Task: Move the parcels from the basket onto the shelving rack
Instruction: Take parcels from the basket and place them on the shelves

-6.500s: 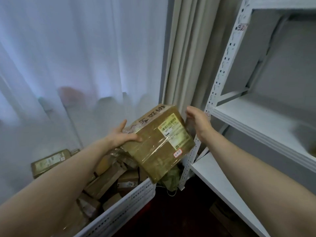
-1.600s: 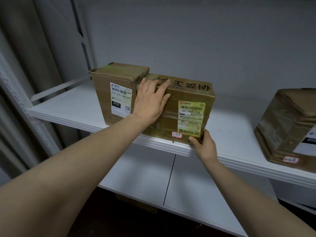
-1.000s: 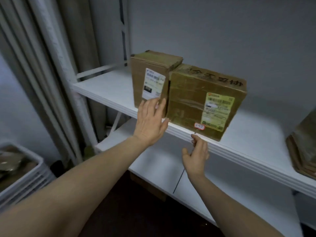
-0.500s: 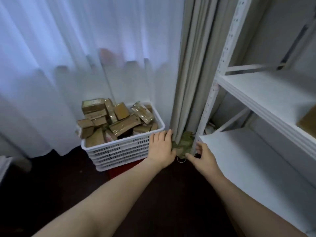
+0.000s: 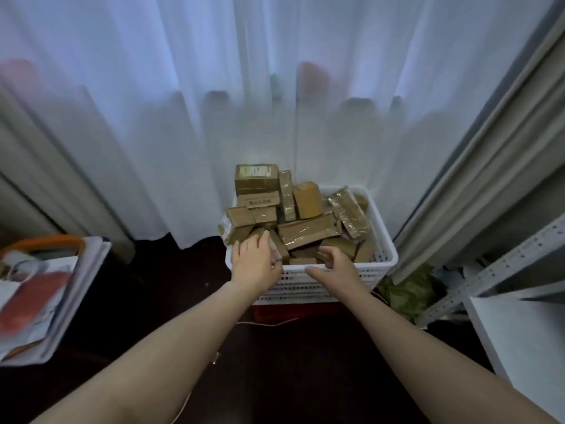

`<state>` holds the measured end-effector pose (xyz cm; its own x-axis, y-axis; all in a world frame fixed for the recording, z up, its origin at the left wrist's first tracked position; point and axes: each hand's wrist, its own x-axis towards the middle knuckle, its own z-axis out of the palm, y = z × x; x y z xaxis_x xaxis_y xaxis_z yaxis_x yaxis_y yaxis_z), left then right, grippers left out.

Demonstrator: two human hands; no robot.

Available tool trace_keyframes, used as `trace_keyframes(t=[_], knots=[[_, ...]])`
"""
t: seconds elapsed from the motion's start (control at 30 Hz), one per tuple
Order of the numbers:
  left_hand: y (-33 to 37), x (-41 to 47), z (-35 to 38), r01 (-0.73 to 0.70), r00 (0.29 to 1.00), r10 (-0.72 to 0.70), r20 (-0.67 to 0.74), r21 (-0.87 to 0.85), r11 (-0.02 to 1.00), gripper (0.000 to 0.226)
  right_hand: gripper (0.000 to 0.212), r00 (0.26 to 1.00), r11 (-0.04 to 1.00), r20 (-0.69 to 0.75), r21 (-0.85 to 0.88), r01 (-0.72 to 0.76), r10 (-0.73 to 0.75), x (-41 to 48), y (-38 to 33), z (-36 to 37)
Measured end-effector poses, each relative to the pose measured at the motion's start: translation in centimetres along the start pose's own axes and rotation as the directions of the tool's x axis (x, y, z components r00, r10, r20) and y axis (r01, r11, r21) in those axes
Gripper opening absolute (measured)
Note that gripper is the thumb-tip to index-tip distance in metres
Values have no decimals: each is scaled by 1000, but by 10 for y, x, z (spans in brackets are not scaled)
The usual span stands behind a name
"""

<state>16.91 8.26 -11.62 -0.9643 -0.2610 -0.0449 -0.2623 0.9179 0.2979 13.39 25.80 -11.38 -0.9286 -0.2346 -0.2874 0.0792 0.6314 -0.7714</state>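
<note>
We reach both our hands out to the white basket [image 5: 321, 289] on the dark floor [image 5: 275, 362]. Our left hand [image 5: 255, 263] lies over the near left corner of the basket. Its fingers [image 5: 263, 240] are nearly straight and rest on top of the brown parcels [image 5: 241, 232] there, and they do not grab anything. Our right hand [image 5: 334, 266] hangs over the near edge of the basket. Its fingers [image 5: 325, 254] are loosely bent and hold nothing. Just past these fingertips lies a long flat parcel [image 5: 308, 231]. More parcels are piled behind it, and a tall box [image 5: 256, 175] stands at the far side, well past our left fingers. The shelving rack [image 5: 519, 332] is away to the right of our right hand. A white curtain [image 5: 183, 117] hangs behind the basket.
</note>
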Motion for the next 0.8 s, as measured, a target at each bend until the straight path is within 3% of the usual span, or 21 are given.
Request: trace_keyframes(t=[0.2, 0.5, 0.7, 0.8], knots=[[-49, 76, 15, 160, 985, -157, 68, -54, 986, 81, 64, 993, 1000, 116, -23, 1, 1, 104, -24, 27], [-103, 208, 42, 441, 886, -394, 245, -179, 879, 97, 57, 951, 992, 309, -124, 35, 5, 300, -50, 56], [-131, 272, 81, 478, 829, -428, 359, -60, 876, 126, 58, 929, 980, 364, -199, 2, 72, 373, -42, 95], [-143, 288, 100, 395, 838, -377, 394, 39, 918, 118, 60, 915, 976, 386, -216, -30, 113, 383, -30, 111]])
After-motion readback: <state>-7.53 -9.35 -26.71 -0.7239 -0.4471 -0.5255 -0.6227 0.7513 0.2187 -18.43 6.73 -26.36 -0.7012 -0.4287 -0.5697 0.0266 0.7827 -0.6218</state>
